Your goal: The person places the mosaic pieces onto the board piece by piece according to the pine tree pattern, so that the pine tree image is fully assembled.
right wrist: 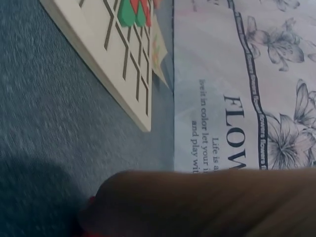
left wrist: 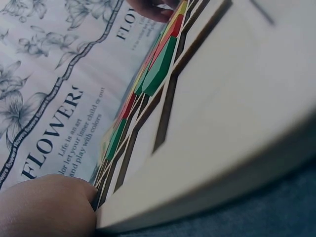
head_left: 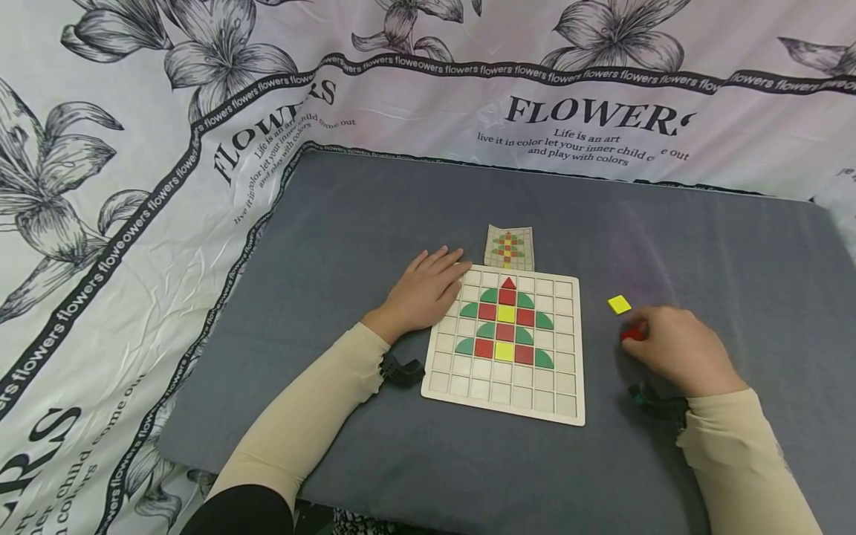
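Note:
A pale wooden grid board (head_left: pixel 498 405) lies on the table with red, yellow and green tiles set in its cells. They form a tree shape topped by a red triangle (head_left: pixel 508 283). My left hand (head_left: pixel 428 286) rests on the board's upper left edge, fingers extended. To the right of the board, my right hand (head_left: pixel 678 345) pinches a red tile (head_left: pixel 631 334) low over the cloth; the fingers partly hide it. Just beyond the fingertips lies a yellow square tile (head_left: pixel 619 305). In the right wrist view, the thumb side of the hand (right wrist: pixel 163 202) covers most of the red.
A small pattern card (head_left: pixel 510 245) with a similar coloured tree lies against the board's far edge. Grey cloth (head_left: pixel 374 200) covers the table. A white flower-printed sheet (head_left: pixel 414 104) hangs behind and along the left side.

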`<state>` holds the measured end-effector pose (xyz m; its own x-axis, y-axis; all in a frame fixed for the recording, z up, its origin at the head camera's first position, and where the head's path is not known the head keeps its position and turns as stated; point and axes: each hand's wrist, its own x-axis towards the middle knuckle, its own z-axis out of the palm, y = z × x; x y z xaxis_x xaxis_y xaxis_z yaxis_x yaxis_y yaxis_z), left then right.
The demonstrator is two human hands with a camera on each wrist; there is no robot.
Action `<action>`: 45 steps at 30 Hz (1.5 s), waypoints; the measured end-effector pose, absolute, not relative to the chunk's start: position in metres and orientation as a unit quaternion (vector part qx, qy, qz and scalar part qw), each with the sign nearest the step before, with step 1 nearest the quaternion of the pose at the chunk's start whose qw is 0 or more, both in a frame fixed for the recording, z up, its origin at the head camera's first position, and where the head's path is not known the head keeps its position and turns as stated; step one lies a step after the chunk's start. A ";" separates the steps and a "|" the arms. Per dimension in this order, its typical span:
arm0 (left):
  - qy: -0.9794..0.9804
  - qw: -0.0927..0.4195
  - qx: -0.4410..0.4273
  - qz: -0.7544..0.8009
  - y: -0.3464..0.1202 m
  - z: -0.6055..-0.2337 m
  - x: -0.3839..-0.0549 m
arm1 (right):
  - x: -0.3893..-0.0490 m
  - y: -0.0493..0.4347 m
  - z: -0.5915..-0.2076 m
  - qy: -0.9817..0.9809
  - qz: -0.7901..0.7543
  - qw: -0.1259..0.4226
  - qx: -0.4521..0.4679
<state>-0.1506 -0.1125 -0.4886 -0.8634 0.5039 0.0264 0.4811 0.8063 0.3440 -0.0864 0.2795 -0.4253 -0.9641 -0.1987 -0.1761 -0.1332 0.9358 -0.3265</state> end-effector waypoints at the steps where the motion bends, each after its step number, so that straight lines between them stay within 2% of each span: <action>1: 0.950 0.033 0.259 0.172 -0.112 -0.489 -0.151 | -0.086 0.277 -0.426 0.978 -0.157 0.104 -0.084; 5: 0.950 0.031 0.260 0.168 -0.112 -0.490 -0.152 | -0.085 0.268 -0.426 0.978 -0.162 0.104 -0.081; 13: 0.950 0.031 0.262 0.168 -0.112 -0.489 -0.153 | -0.075 0.243 -0.419 0.977 -0.173 0.068 -0.108; 29: 0.948 0.037 0.261 0.177 -0.114 -0.487 -0.150 | -0.050 0.177 -0.418 0.942 -0.163 -0.002 -0.292; 37: 0.949 0.037 0.260 0.172 -0.113 -0.486 -0.150 | -0.045 0.148 -0.434 0.912 -0.163 -0.003 -0.375; 45: 0.950 0.037 0.262 0.167 -0.111 -0.485 -0.150 | -0.045 0.140 -0.439 0.909 -0.144 0.007 -0.392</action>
<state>-0.1504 -0.1110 -0.4853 -0.8599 0.5102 0.0174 0.4855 0.8067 0.3371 -0.0447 0.1396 -0.4388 -0.6924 -0.7144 0.1007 -0.7107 0.6512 -0.2661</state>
